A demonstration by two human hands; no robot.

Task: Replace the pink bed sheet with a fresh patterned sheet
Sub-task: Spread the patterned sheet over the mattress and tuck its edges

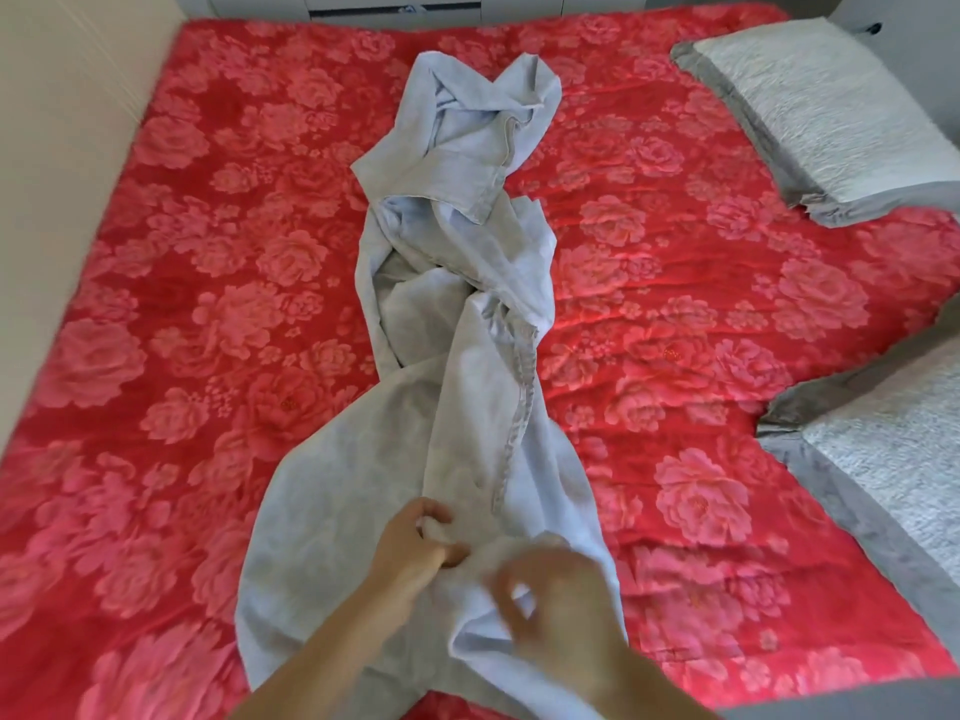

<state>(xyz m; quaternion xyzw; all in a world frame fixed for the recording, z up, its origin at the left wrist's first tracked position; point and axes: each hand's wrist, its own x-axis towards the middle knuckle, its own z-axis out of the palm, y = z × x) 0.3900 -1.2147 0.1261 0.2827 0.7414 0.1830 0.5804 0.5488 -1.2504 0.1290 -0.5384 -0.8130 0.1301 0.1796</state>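
Gathering the near end of the pale blue sheet (457,324), I'm clenching it in my left hand (415,543) and pinching it with my blurred right hand (550,600). It's lying twisted along the middle of the red floral bed (182,304), probably so I can find an edge for spreading

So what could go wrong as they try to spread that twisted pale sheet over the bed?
1. The pale blue sheet lies twisted in a rope down the red floral cover; pulling may tighten the tangle.
2. The left hand and right hand both grip one bunched end, so the corners may be hard to find.
3. Flung wide, it could drape over the two grey pillows.
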